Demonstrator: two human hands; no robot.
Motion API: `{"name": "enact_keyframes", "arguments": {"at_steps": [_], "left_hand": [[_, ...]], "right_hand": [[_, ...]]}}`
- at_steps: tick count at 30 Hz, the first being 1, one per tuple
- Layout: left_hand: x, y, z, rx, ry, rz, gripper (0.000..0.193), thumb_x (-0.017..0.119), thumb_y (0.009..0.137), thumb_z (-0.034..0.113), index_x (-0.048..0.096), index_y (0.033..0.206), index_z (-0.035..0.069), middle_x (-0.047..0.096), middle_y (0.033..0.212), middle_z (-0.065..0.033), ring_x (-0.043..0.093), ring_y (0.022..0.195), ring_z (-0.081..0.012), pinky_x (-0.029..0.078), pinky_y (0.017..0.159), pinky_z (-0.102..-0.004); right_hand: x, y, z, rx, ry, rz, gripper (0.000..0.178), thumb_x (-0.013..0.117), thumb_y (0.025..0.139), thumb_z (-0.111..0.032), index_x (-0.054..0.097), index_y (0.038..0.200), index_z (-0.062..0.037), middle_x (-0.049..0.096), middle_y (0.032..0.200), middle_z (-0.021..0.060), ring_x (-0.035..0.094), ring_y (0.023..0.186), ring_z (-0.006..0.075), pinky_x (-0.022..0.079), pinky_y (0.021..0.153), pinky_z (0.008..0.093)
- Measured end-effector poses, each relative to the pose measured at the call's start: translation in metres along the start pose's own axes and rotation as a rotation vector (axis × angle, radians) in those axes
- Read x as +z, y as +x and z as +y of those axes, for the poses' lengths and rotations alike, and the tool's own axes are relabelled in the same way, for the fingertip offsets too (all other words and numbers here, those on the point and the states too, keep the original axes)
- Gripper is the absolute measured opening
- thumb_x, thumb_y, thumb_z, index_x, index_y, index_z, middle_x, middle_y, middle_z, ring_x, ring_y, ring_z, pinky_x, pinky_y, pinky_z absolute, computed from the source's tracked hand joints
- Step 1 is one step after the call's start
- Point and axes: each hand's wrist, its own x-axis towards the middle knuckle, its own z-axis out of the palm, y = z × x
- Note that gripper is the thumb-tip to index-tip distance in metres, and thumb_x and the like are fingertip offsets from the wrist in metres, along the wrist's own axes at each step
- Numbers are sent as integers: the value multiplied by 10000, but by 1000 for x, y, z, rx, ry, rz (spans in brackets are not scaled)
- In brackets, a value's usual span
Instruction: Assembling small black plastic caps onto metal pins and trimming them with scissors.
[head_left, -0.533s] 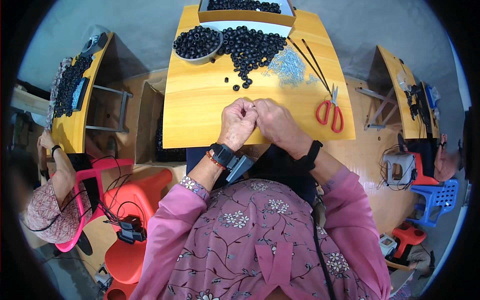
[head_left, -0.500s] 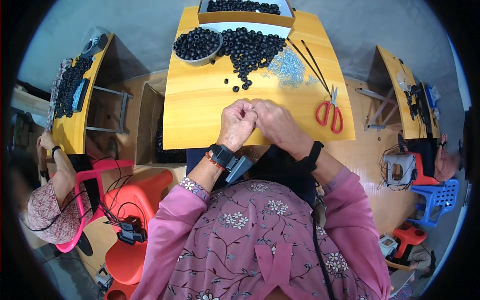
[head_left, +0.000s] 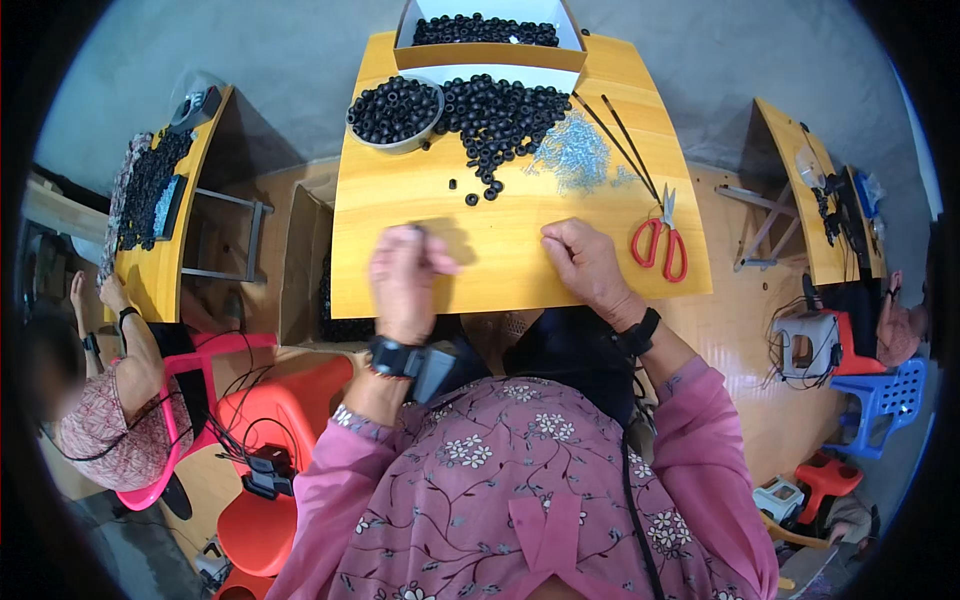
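Observation:
My left hand (head_left: 408,280) is blurred over the near left of the yellow table, fingers curled. A small dark piece (head_left: 417,230) shows at its fingertips, too smeared to name surely. To the right, my right hand (head_left: 588,262) rests closed near the table's front edge; whatever its fingers hold is hidden. Beyond the hands lies a heap of black round beads with holes (head_left: 505,115), a few strayed toward me. A grey bowl (head_left: 412,146) full of the same beads stands at its left. Small clear-bluish pieces (head_left: 572,152) are piled at its right.
Red-handled scissors (head_left: 660,242) and two thin dark rods (head_left: 628,145) lie on the right of the table (head_left: 480,290). An open box (head_left: 490,56) of beads stands at the back. Left are a red chair (head_left: 262,520) and a seated person (head_left: 130,400); right, a blue stool (head_left: 880,405).
My hands were together at the table's middle and have parted. The left one has swung left and slightly nearer; the right one has shifted right.

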Motion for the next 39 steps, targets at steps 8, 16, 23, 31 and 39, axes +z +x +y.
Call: {"name": "enact_keyframes", "arguments": {"at_steps": [8,16,23,31,39], "left_hand": [[-76,29,42,122,9,592,361,675,969,231,529,1237,39,660,889,-94,616,673,-153,559,609,-310],[17,58,-11,35,567,-44,178,728,880,59,683,1049,25,652,867,-43,605,699,-124,524,638,-277],[36,60,-28,347,1385,-162,195,699,843,-4,667,1034,17,664,948,-131,690,816,-265,549,755,-353],[24,54,-31,260,1065,-81,128,681,914,52,589,996,20,617,778,-56,581,685,-147,503,675,-301],[25,55,-32,249,986,-45,106,682,911,40,600,975,22,601,766,-19,544,676,-105,487,653,-272]], "right_hand": [[0,1,-4,7,-3,4,105,667,904,-109,667,959,-20,678,886,151,670,853,343,546,745,408],[-3,-2,-2,13,24,47,89,661,905,-102,666,949,-25,676,881,146,666,841,341,546,742,403],[-2,-3,2,-22,61,72,90,669,896,-58,655,980,-29,671,862,151,666,797,346,533,707,397],[-31,14,11,51,34,154,108,627,916,-75,636,1009,-20,646,935,183,648,848,387,524,758,448],[-33,29,45,79,-265,40,165,601,889,5,643,1047,-16,620,959,176,631,887,381,523,747,420]]}}
